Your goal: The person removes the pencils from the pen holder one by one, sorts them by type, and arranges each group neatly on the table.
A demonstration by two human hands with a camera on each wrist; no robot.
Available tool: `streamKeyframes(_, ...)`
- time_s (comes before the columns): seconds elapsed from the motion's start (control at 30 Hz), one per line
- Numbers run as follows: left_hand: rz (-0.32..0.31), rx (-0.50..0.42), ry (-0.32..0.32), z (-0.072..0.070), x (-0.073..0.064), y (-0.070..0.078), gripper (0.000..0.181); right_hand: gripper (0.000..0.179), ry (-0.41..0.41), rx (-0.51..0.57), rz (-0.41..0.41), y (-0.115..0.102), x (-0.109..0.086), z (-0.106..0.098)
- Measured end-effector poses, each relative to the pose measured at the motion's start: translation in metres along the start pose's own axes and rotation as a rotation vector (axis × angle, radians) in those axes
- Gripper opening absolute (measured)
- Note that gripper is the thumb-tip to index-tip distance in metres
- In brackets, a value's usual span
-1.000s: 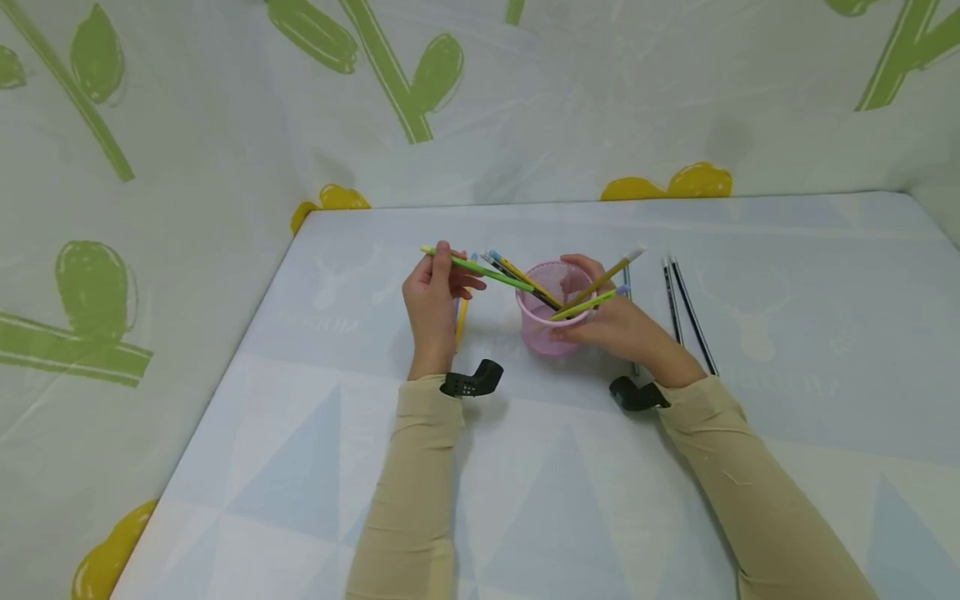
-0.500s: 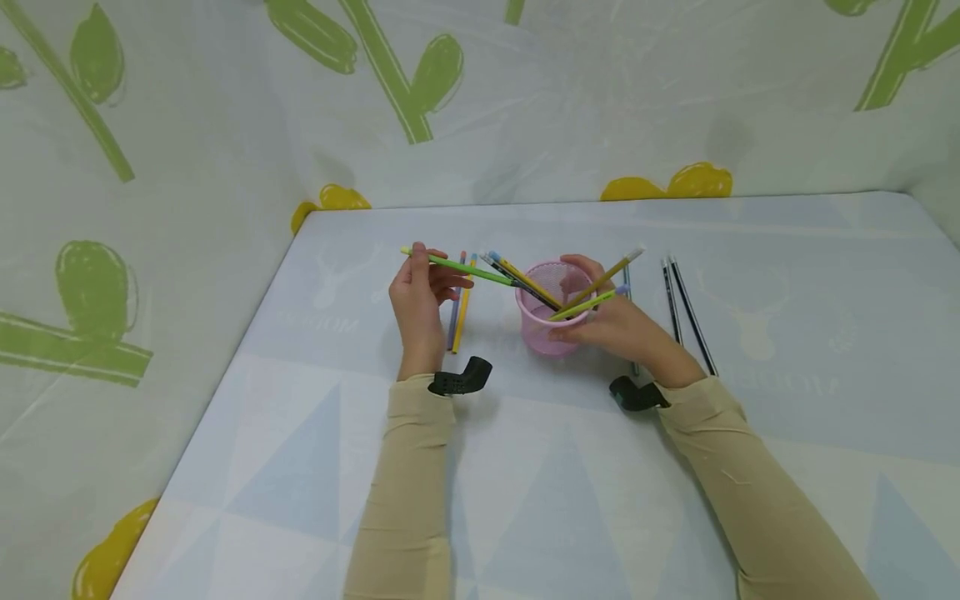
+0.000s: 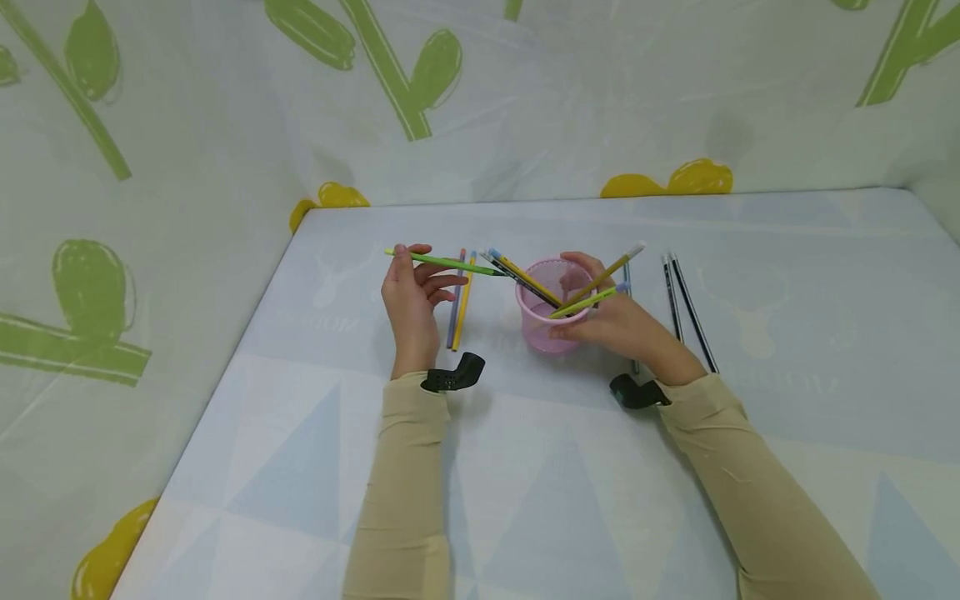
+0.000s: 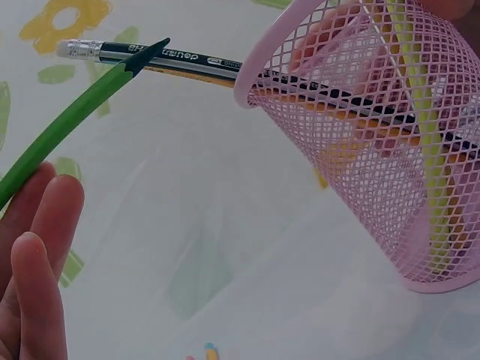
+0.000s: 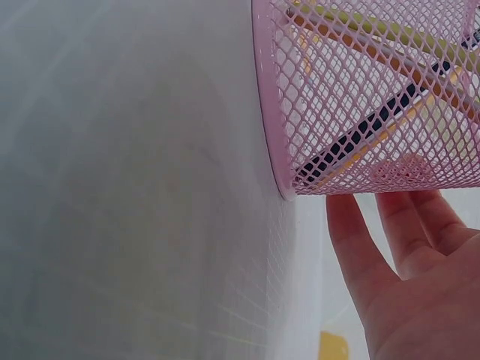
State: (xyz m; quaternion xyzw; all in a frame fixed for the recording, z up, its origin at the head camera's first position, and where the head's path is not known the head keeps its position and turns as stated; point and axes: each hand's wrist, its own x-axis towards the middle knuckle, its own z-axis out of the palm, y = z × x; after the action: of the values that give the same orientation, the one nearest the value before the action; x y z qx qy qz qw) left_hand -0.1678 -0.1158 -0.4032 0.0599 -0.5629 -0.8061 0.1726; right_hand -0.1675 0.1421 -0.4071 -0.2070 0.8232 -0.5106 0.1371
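My left hand (image 3: 412,312) pinches a green pencil (image 3: 446,262) between thumb and index finger, the other fingers loosely bent. Its dark sharpened tip points right, just outside a pink mesh pencil cup (image 3: 542,333). In the left wrist view that green pencil (image 4: 79,112) crosses in front of a black pencil (image 4: 176,60) with a white eraser, which leans out of the cup. My right hand (image 3: 630,329) grips the cup from its right side. Inside lean several pencils, among them a yellow one (image 3: 517,271), a gold one (image 3: 618,264) and a lime one (image 3: 588,302).
A purple pencil (image 3: 455,308) and an orange-yellow pencil (image 3: 465,307) lie side by side right of my left hand. Beyond my right hand lie two dark pencils (image 3: 692,308). Another pencil (image 3: 628,279) is partly hidden by the right hand. A patterned cloth covers the table (image 3: 570,483).
My left hand has drawn left with the green pencil, whose tip has moved from above the cup to outside its rim. The right hand and cup stay put.
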Motion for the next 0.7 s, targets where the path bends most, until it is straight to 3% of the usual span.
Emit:
streamKeyframes(0.33,-0.051,-0.079,0.006,-0.0030,-0.0013,0.0015,0.046,0.089,0.002,0.003,0.010,-0.0007,-0.0001,-0.0002)
streamKeyframes(0.7,-0.111,-0.055,0.028,-0.0019,0.0005,-0.0032,0.043,0.089,0.009,0.002,0.022,-0.0028,-0.0027,-0.0009)
